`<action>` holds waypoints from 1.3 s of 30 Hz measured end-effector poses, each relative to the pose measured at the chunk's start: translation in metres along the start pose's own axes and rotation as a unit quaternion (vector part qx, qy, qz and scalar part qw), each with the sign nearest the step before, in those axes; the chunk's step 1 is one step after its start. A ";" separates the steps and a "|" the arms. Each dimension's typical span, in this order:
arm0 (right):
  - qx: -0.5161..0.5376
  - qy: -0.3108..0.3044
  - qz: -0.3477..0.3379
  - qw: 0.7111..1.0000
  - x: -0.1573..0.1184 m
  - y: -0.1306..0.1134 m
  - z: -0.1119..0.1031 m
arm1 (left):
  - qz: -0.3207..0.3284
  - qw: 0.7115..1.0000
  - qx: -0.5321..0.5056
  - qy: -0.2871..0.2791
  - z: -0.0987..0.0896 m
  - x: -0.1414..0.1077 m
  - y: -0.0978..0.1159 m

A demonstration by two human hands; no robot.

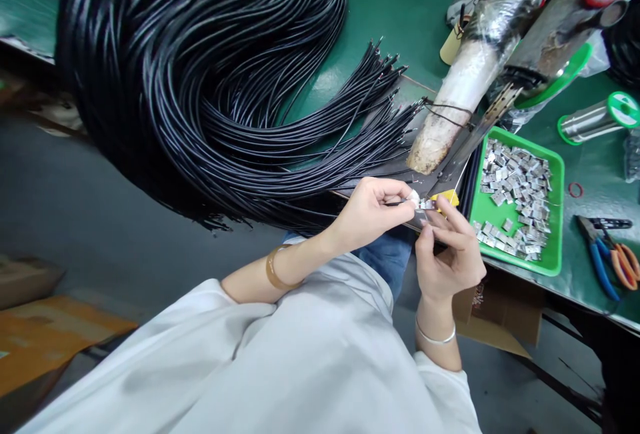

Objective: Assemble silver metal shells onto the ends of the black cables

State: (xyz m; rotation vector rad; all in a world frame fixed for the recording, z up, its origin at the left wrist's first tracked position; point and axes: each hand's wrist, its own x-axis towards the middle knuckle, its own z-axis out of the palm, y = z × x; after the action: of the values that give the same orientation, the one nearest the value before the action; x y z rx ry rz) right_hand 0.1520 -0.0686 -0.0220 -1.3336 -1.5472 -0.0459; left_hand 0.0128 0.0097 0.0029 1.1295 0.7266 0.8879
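My left hand (375, 213) is closed in a pinch, with white wrapping on a fingertip, and holds the end of a black cable. At its fingertips is a small silver metal connector (427, 204). My right hand (447, 247) has its thumb and fingers bent around the connector's other side; the fingers are closed on it. A yellow piece (447, 199) lies just behind the connector. Beside my hands, a large bundle of black cables (200, 87) curves over the bench, with its stripped ends (395, 111) towards the middle.
A green tray (556, 221) of silver connectors stands right of my hands. Above them hang a wrapped white tube (450, 101) and a metal nozzle (490, 117). Farther right are a solder spool (590, 121), blue-handled pliers (603, 264) and orange-handled scissors (625, 266) on the green bench (400, 7).
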 end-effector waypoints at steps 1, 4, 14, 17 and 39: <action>0.011 0.002 0.022 1.000 0.001 0.000 0.001 | 0.000 1.000 0.002 0.001 0.000 0.000 -0.001; 0.023 0.005 0.064 0.998 0.005 -0.002 0.002 | 0.003 1.000 0.013 0.011 0.001 0.001 -0.003; 0.003 -0.018 0.054 0.998 0.018 -0.012 -0.002 | 0.020 0.999 0.024 0.028 0.002 0.001 -0.003; 0.012 -0.014 0.055 0.998 0.017 -0.011 -0.003 | 0.014 0.999 0.030 0.022 0.001 0.001 -0.003; -0.036 -0.004 0.037 0.999 0.019 -0.011 -0.004 | 0.006 0.995 0.102 0.001 0.000 -0.005 0.001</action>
State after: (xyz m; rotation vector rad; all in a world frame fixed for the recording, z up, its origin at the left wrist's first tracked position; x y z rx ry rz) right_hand 0.1496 -0.0620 -0.0010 -1.4497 -1.5137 -0.0506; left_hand 0.0105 0.0059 0.0037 1.3139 0.8262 0.8384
